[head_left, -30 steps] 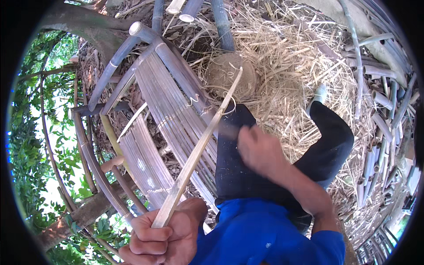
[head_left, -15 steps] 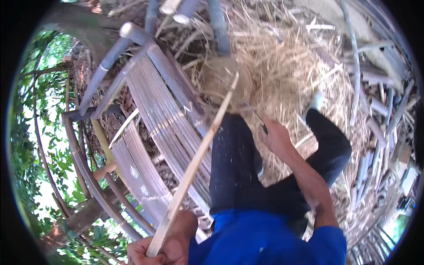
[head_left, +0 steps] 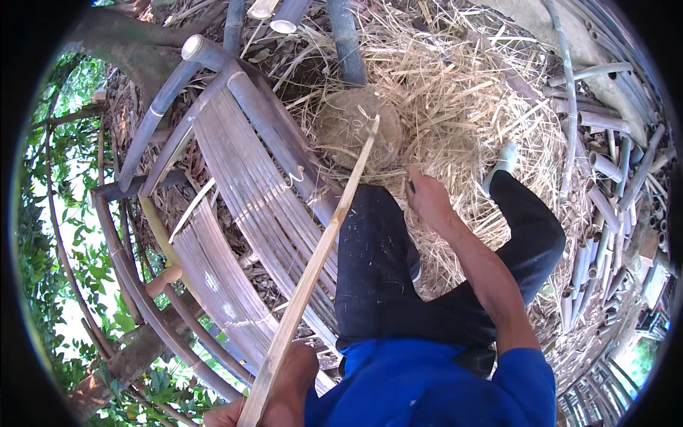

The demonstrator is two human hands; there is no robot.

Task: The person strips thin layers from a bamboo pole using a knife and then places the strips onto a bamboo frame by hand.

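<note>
A long pale split bamboo strip slants across the middle of the view, from the lower left up to a frayed tip. My left hand is closed around its near end, partly cut off by the lower edge. Beyond my knee, my right hand is closed on a knife, of which a bit of dark handle shows; the blade cannot be made out now. That hand is a little right of the strip and apart from it. Under the strip's far tip stands a round wood block, with curled shavings about it.
Left of my legs stands a bamboo bench with a slatted seat. Straw-like shavings cover the ground ahead. Cut bamboo pieces are heaped at the right, and a thick bamboo post rises behind the block.
My right hand has moved slightly up and left, toward the strip. The knife blade, visible before, no longer shows. My left hand sits a little lower in view, still gripping the strip.
</note>
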